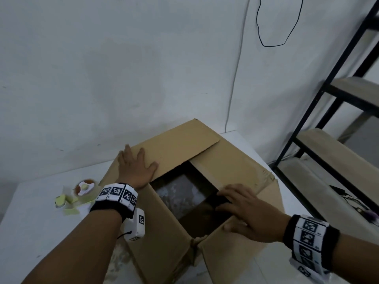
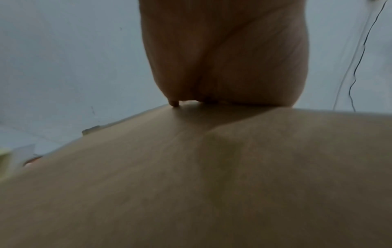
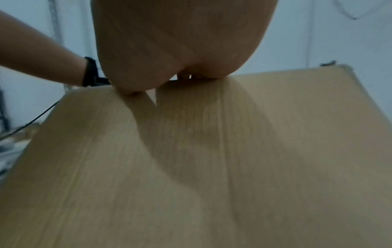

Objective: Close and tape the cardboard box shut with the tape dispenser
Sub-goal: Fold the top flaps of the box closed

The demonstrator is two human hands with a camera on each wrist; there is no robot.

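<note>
Flaps coming down on the cardboard box, tape not yet in play.

The cardboard box point(image 1: 205, 181) fills the lower centre of the head view, its top partly shut with a dark opening in the middle. The left hand point(image 1: 136, 169) lies flat with fingers spread on the far-left flap point(image 1: 174, 148); the right hand point(image 1: 244, 212) rests with fingers extended over the edge of the near-right flap point(image 1: 242, 253), gripping nothing. The tape dispenser point(image 1: 85, 189) sits on the white table point(image 1: 30, 212) at the left of the frame, just beside the box. To do this well, the person would likely press both flaps level so their edges meet along the centre, keep one palm holding the seam, and only then reach left for the dispenser.
</note>
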